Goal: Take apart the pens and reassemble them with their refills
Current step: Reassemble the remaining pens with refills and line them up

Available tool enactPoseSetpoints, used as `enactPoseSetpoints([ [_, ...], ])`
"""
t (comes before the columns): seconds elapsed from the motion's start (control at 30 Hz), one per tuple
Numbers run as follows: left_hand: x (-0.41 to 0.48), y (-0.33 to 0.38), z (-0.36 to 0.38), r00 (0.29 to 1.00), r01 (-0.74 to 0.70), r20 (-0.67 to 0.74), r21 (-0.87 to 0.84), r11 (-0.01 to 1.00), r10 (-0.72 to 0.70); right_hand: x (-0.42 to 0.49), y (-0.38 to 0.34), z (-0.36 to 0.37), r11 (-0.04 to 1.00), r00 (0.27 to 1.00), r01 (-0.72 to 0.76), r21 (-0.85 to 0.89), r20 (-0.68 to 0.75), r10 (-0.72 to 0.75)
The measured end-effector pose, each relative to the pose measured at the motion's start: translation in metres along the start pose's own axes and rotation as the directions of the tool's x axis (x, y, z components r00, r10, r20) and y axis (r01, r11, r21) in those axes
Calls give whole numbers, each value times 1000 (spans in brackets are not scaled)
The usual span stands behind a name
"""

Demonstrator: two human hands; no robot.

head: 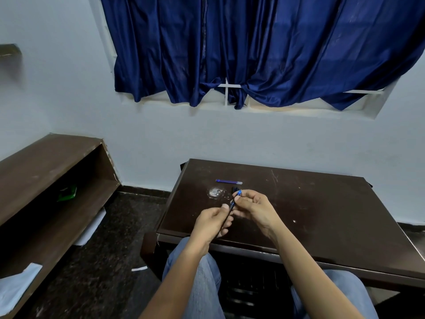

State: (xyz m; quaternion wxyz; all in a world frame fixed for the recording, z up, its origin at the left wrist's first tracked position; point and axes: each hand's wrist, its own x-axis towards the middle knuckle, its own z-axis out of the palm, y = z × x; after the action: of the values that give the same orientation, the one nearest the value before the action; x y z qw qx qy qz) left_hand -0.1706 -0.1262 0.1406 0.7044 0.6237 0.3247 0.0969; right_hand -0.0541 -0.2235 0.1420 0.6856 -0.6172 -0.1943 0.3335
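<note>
**Working the pen's tip end**

Both hands are holding the pen [231, 205] just above the surface [310, 203]. The left hand [212, 221] is curling round the barrel, and the right hand [251, 204] is pinching the blue tip. Steadying the barrel and twisting gently is probably serving best. Refills [228, 181] are lying farther off.

My left hand [209, 223] and right hand [255, 208] are bare, as are my forearms [305, 268]. Light blue jeans [204, 286], seemingly faded at the thighs, cover my legs.
</note>
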Motion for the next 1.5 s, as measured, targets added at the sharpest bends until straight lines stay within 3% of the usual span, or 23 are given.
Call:
enactPoseSetpoints([
  [0.1,-2,5,1,997,69,22,0,998,-69,0,0,2,1000,1000,7,-24,1,-7],
  [0.27,0,0,-3,1000,-22,21,-33,999,23,1,2,4,1000,1000,11,-10,14,-11],
  [0.43,-1,5,-4,987,130,92,31,991,-133,5,6,5,1000,1000,-2,-31,8,3],
  [0.63,3,-2,-6,998,20,57,33,999,-22,6,7,4,999,1000,-3,-36,10,3],
  [0.77,5,0,-5,986,121,119,-9,993,-119,8,10,3,999,1000,-12,-52,3,12],
  [1.0,12,-4,-8,986,89,145,-70,994,-78,11,14,1,996,999,-36,-83,21,37],
  [1.2,16,3,-7,942,230,284,-160,960,-179,19,10,-6,933,952,-226,280,268,150],
  [1.4,24,2,-9,941,230,286,-153,961,-180,29,13,1,959,974,-204,195,141,178],
  [1.5,30,1,-10,937,233,303,-165,958,-175,36,15,1,943,960,-248,223,184,209],
])
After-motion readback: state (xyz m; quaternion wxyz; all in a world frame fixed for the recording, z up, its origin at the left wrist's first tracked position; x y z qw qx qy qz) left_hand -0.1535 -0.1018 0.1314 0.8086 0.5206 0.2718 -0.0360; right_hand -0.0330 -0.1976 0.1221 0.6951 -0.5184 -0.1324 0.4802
